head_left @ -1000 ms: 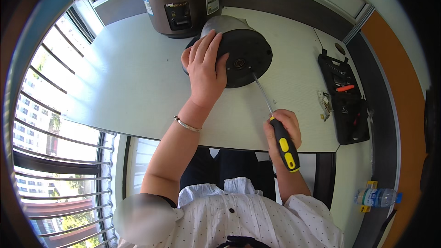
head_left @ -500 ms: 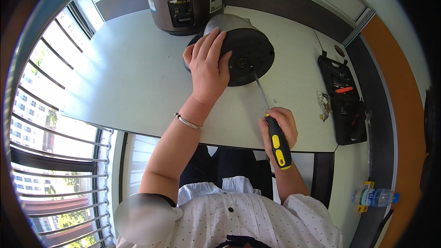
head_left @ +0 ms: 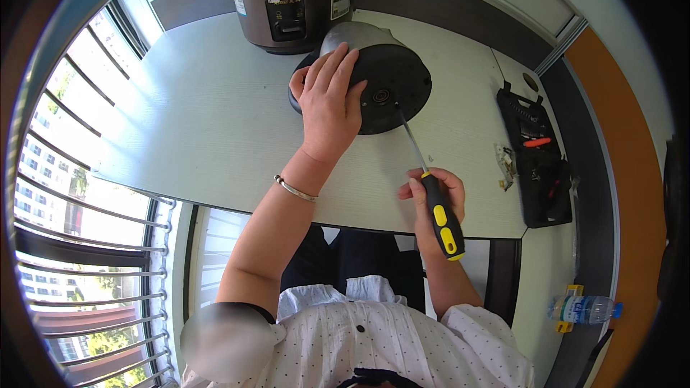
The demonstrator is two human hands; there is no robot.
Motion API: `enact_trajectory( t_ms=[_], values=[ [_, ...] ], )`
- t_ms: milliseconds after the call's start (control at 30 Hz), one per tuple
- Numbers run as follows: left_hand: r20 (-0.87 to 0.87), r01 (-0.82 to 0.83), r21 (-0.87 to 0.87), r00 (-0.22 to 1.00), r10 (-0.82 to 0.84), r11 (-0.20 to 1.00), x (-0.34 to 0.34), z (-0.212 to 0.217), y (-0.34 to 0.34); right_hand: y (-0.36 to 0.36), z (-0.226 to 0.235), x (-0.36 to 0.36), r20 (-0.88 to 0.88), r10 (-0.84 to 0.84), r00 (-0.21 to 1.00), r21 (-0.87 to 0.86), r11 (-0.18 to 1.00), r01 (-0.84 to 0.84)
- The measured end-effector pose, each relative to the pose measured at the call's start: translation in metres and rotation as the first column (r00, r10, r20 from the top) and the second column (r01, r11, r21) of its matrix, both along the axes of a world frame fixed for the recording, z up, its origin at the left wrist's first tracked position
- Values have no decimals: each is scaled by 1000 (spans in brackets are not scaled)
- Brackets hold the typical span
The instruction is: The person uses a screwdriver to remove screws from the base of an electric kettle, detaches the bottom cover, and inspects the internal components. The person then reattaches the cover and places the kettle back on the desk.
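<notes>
Head view, looking straight down: pale grey-white table (head_left: 180,129), matte, sunlit, near edge running across the middle of the picture. Left of it, tall window glass with horizontal railing bars (head_left: 65,244), trees and buildings far below outside. Along the far side, a dark band of wall under a white sill; to the right, an orange strip (head_left: 632,172) bending along the rim.

On the table, far centre: electric kettle (head_left: 381,79) tipped on its side, steel body toward the back, round black base plate facing the camera. Left hand (head_left: 329,104) spread flat over the left part of that base, fingers open and pressing, not curled round anything; thin bracelet (head_left: 295,188) at the wrist. Right hand (head_left: 431,197) at the near table edge, fingers clenched around the black-and-yellow handle of a screwdriver (head_left: 431,187), shaft slanting up and left, tip meeting the kettle base near its lower right part.

Just behind the kettle, touching or nearly so: brown rice cooker (head_left: 295,0), upright. Well to the right: open black tool case (head_left: 539,165) with a red-handled bit inside, small pale part (head_left: 505,164) just beside its left edge. Lower right, off the table: plastic water bottle (head_left: 582,309) lying on its side.
</notes>
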State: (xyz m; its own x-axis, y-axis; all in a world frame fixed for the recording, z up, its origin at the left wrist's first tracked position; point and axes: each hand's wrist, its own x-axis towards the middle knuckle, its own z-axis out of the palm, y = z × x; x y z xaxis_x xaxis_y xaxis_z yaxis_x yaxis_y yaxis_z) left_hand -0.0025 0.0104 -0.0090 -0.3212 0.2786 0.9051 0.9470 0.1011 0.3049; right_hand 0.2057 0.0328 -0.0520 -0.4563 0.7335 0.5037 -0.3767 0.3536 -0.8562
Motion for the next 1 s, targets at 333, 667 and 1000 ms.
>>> enact_trajectory(
  t_ms=[333,667,1000],
  values=[
    [-11,5,-3,1000,-5,1000,-1,1,-1,-14,13,-2,48,-14,999,-81,997,18],
    [-6,12,13,1000,-12,1000,-1,1,-1,-9,11,-6,-68,30,997,-102,994,-37],
    [-18,26,22,999,-26,999,0,1,0,3,-3,-15,-33,-284,958,383,882,275]
  ],
)
